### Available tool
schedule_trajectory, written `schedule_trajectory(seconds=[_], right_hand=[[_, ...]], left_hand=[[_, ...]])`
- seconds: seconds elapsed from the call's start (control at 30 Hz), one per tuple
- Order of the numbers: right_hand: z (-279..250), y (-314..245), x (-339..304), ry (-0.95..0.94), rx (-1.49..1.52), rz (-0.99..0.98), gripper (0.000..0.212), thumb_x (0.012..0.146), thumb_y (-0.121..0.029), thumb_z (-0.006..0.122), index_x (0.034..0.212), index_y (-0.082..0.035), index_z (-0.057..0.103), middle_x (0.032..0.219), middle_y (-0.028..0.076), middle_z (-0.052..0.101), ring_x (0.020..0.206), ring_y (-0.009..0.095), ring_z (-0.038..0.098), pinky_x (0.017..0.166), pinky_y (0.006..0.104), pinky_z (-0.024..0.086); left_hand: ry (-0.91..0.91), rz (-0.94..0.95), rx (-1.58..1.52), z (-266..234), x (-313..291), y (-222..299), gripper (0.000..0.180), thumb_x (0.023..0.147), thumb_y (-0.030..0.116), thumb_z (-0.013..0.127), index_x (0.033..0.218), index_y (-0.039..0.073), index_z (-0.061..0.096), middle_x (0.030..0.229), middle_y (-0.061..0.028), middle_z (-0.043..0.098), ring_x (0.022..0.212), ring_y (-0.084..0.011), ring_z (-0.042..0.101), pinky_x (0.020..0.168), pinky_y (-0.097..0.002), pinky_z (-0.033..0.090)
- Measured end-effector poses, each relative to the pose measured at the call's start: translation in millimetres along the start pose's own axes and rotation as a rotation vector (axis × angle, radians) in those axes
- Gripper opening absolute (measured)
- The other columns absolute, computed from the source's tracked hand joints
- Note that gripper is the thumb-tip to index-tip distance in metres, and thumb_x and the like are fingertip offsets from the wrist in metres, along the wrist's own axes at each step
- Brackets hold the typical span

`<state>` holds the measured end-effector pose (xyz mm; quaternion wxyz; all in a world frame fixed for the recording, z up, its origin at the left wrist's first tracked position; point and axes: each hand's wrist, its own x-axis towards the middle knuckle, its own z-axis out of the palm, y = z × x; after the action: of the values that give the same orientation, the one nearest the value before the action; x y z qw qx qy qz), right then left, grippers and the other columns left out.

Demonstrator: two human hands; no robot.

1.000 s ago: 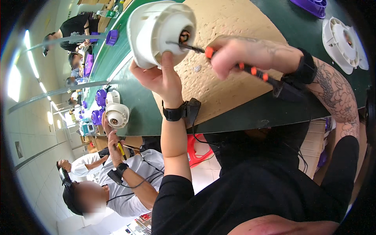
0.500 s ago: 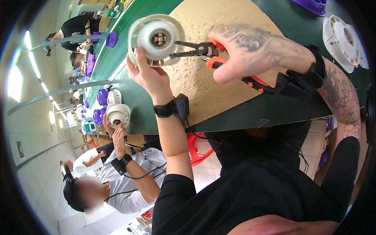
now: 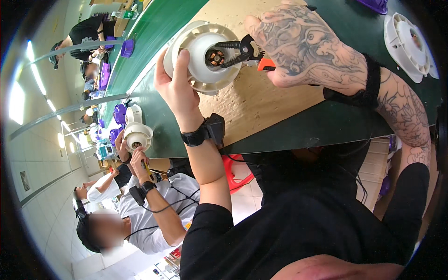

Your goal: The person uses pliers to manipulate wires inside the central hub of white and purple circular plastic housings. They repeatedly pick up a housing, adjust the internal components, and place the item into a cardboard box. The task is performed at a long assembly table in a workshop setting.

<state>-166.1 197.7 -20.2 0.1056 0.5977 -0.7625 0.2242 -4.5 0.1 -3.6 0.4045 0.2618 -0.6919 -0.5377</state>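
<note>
Shirt [image 3: 289, 228] is black; sleeves [image 3: 212, 221] short. Left wrist strap [image 3: 193, 137] is black, carries boxy black module [image 3: 215, 129] with thin dark cable [image 3: 232, 158]. Right strap [image 3: 374, 81] also black. Right hand [image 3: 305, 49] and forearm [image 3: 402, 108] bear dark line tattoos [image 3: 298, 35].

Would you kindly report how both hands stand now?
Left hand gripping round white plastic housing; right hand holding black-and-orange pliers, jaws open at copper-coloured core; pliers' handles mostly hidden behind right hand.

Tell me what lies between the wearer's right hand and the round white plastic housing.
In the head view: black and orange metal pliers, held in the right hand, jaws spread at the housing.
</note>
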Motion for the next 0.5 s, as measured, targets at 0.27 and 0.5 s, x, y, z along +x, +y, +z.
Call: schedule_trajectory(seconds=[0.27, 0.5], right_hand=[[0.4, 0.3, -2.2, 0.013, -0.042, 0.019, 0.054, 0.067, -0.032, 0.077, 0.105, 0.0, 0.058, 0.088, 0.017, 0.065, 0.088, 0.033, 0.065, 0.082, 0.0419, 0.046], [0.8, -1.5, -2.2, 0.03, -0.059, 0.015, 0.052, 0.065, -0.031, 0.077, 0.103, 0.0, 0.058, 0.087, 0.016, 0.065, 0.087, 0.032, 0.065, 0.082, 0.0421, 0.046]], left_hand=[[0.001, 0.097, 0.102, 11.3, -3.4, 0.1, 0.04, 0.092, 0.019, 0.075, 0.122, -0.003, 0.062, 0.089, -0.0052, 0.069, 0.064, -0.0065, 0.06, 0.049, -0.0191, 0.038], [0.03, 0.133, 0.146, 16.3, -10.0, 3.7, 0.037, 0.093, 0.021, 0.074, 0.119, -0.003, 0.064, 0.088, -0.0048, 0.069, 0.063, -0.0057, 0.058, 0.049, -0.019, 0.037]])
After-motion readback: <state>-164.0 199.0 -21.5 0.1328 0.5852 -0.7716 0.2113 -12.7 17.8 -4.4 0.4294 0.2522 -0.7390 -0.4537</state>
